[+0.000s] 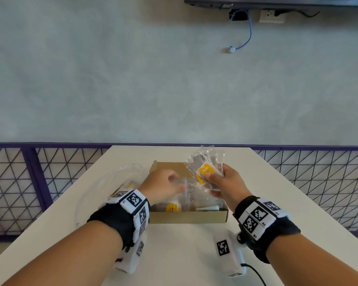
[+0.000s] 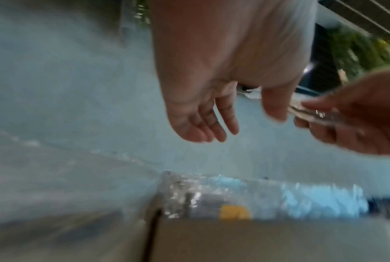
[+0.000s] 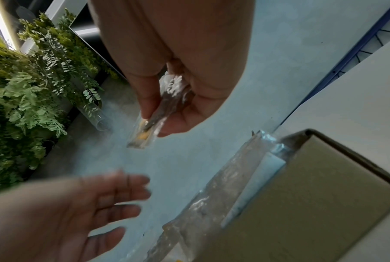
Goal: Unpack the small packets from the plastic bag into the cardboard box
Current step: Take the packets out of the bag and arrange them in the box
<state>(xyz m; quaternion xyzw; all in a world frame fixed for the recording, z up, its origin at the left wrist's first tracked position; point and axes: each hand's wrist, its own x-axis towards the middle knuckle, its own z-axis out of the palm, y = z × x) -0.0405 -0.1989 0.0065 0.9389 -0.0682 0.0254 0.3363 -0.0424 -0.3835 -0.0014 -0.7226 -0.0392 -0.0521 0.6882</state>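
Packets (image 1: 207,171) being pinched in right hand (image 1: 225,183) above cardboard box (image 1: 189,216) | left hand (image 2: 203,99) being held empty, fingers loosely spread | plastic bag (image 1: 110,182) lying left | slick stack's probably getting fumbled, spilling outside

Open-topped cardboard box (image 1: 187,217) at the middle of a white table (image 1: 174,254), partly filled with clear small packets (image 1: 191,198) that stand above the rim and crowd the opening; left hand (image 1: 163,187) with loose fingers over the box's left half, right hand (image 1: 225,183) pinching a packet (image 1: 205,172) above its right side, only a narrow gap between the two. Crumpled plastic bag (image 1: 112,182) just beside the box on the left, blocking that flank. Bare tabletop in front of the box and to its right, with a purple-framed wire fence (image 1: 318,182) beyond the table's edges.
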